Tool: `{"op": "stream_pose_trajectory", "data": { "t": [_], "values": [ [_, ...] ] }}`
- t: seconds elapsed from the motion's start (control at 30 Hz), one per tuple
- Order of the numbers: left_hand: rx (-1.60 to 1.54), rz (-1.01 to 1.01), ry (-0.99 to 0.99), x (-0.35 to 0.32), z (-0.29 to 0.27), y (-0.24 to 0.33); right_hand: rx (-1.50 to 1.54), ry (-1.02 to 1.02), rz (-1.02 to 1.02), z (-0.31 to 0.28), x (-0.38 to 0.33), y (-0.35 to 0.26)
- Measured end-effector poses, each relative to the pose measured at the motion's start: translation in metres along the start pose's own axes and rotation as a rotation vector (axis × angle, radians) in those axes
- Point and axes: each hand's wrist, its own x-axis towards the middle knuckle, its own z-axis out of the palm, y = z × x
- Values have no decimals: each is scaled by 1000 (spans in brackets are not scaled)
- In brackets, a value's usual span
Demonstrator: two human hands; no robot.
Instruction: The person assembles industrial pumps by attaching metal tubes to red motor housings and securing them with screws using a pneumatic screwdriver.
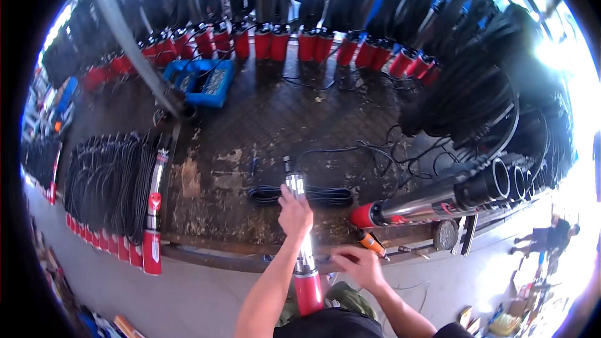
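My left hand is wrapped round the upper part of a slim, shiny metal submersible pump with a red lower end. The pump slants across the bench's front edge, its red end close to my body and its dark, narrow tip on the bench side. Just right of the pump is my right hand, apart from it, fingers loosely bent and slightly blurred; nothing shows in them. A bundled black cable lies on the bench behind the pump, its middle hidden by the pump and my left hand.
An orange handheld tool sits at the front edge beside larger metal pumps. Blue bins with small parts stand at the back left. Red-ended pumps with black cables line the back; more hang over the left edge.
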Motion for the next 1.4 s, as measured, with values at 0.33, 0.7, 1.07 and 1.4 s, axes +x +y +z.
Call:
{"op": "stream_pose_trajectory", "data": {
  "t": [0.33,0.7,1.07,1.4],
  "values": [
    [20,84,74,0,-3,-1,-855,15,-728,67,249,-19],
    [12,45,-17,2,-6,-7,-94,78,-165,53,240,-8],
    [42,51,-9,4,3,-5,341,285,-133,52,251,36],
    [55,-5,-77,4,-3,1,-904,65,-431,14,251,45]
  ]
}}
